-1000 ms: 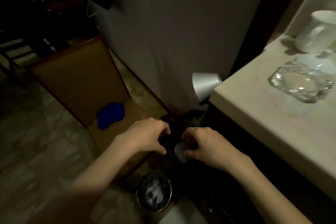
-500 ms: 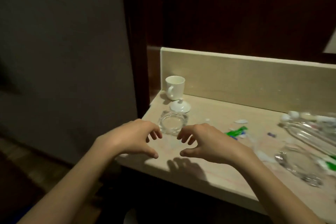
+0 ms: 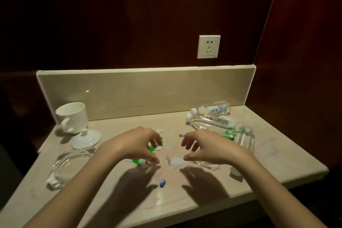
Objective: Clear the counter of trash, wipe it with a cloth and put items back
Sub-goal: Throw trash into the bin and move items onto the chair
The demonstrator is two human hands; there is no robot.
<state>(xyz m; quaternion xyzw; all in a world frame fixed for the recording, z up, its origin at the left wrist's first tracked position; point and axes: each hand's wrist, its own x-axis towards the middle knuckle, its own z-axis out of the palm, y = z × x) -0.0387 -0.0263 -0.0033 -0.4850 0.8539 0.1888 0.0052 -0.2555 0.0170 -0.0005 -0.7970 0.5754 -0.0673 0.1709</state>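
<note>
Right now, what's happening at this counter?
A person is clearing litter off a beige counter. The left hand and right hand hover with fingers curled over green and white wrapper scraps, holding nothing. Two plastic bottles lie on their sides at the right. A white cup, its lid and a glass ashtray sit at the left.

Two bare forearms, no sleeves; left grip (image 3: 137, 144), right grip (image 3: 209, 146) ungloved.
</note>
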